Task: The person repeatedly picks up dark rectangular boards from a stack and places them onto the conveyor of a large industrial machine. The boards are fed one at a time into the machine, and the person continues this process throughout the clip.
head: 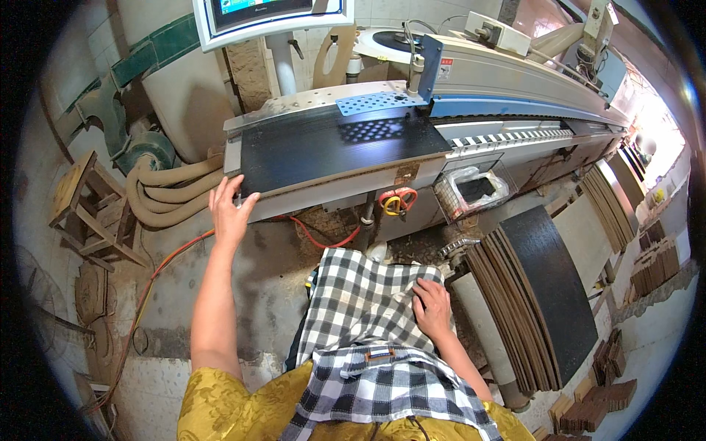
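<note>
A black wood-grain panel [309, 149] lies flat on the bed of an edge-banding machine [513, 82]. Its far right part sits under a blue perforated plate [380, 102]. At the panel's near left corner is my left hand [229, 212], thumb by the front edge and fingers by the left end, spread apart and not wrapped around it. My right hand [432, 308] rests on the black-and-white checked apron [369, 308] over my lap, with nothing seen in it.
Stacked dark panels [529, 297] stand on a roller conveyor [491, 342] at my right. Scissors [398, 201] and a wire basket [474, 187] hang at the machine's front. Ribbed hoses [176, 182] and a wooden stool [94, 209] are at left. A control screen [270, 16] stands above.
</note>
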Demonstrator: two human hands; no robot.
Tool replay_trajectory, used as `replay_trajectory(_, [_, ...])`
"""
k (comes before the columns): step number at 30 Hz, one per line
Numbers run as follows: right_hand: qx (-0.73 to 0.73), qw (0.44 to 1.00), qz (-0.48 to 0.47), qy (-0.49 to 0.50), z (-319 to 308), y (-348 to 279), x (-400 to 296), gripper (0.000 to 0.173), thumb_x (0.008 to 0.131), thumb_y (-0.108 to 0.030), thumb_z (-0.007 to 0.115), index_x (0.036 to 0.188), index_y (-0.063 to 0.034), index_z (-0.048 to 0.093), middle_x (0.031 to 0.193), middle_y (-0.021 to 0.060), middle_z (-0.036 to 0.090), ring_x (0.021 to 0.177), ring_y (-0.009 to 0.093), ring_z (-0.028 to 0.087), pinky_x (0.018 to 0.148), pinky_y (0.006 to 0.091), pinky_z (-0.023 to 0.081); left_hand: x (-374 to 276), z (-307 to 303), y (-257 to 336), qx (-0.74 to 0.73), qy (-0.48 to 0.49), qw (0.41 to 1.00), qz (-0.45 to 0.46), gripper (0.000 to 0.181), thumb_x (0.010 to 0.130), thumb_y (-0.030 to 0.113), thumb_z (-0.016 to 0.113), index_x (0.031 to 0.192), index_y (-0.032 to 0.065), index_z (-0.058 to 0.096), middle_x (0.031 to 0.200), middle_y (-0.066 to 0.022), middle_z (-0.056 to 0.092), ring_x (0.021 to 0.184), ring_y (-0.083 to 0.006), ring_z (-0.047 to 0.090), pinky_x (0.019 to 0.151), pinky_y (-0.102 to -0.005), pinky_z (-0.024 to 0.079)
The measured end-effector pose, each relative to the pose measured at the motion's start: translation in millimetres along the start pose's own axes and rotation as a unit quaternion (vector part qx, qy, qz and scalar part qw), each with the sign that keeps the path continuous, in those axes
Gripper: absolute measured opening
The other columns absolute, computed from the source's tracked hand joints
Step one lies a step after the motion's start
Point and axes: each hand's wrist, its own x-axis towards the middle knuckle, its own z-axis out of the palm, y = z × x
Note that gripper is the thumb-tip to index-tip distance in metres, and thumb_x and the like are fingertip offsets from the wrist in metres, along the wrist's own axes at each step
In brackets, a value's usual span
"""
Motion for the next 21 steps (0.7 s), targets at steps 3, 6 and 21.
replay_trajectory(3, [0.003,1.000,0.002,-0.004,-2,-1,1,0.023,0.080,-0.010,0.064,0.102,-0.0049,0.065,0.117,0.0100,0.061,0.111,0.030,0.053,0.096,0.0427,0.040,5,19,13,0.017,0.009,0.999,0.037,0.054,0.076,0.040,0.074,0.120,0.0099,0.061,0.122,-0.0168,0.060,0.128,-0.0287,0.045,0.113,-0.0503,0.018])
replay_trajectory(6, [0.036,0.999,0.017,0.005,-2,1,3,0.023,0.080,-0.008,0.063,0.102,-0.0043,0.065,0.115,0.0110,0.062,0.108,0.032,0.055,0.094,0.0427,0.042,9,38,25,0.036,0.018,0.995,0.086,0.061,0.079,0.050,0.068,0.124,0.0110,0.058,0.123,-0.0126,0.061,0.126,-0.0266,0.047,0.113,-0.0489,0.018])
replay_trajectory(21, [-0.317,0.945,0.068,0.030,-118,102,122,0.048,0.077,-0.006,0.063,0.124,-0.0048,0.054,0.129,0.0114,0.054,0.120,0.030,0.047,0.102,0.0438,0.036,7,57,22,0.110,0.063,0.979,0.159,0.041,0.085,0.039,0.063,0.117,0.0143,0.060,0.110,-0.0042,0.064,0.107,-0.0211,0.054,0.100,-0.0417,0.030])
